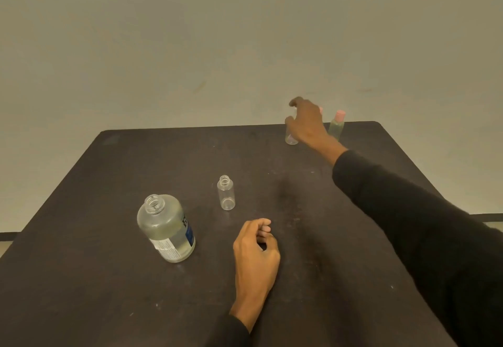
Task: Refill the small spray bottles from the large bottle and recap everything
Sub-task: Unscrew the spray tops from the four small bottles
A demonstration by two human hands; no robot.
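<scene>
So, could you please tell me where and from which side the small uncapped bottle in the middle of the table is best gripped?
Grip the small uncapped bottle round its straight body, below the threaded neck, coming from the near side, where the left hand rests. It stands upright and alone on the table, and a side grip probably leaves its open mouth free for pouring.

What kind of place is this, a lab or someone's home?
Hard to say; probably a plain workroom or test space. Only a dark bare table against a blank pale wall shows, with an uncapped large bottle and small clear bottles.
</scene>
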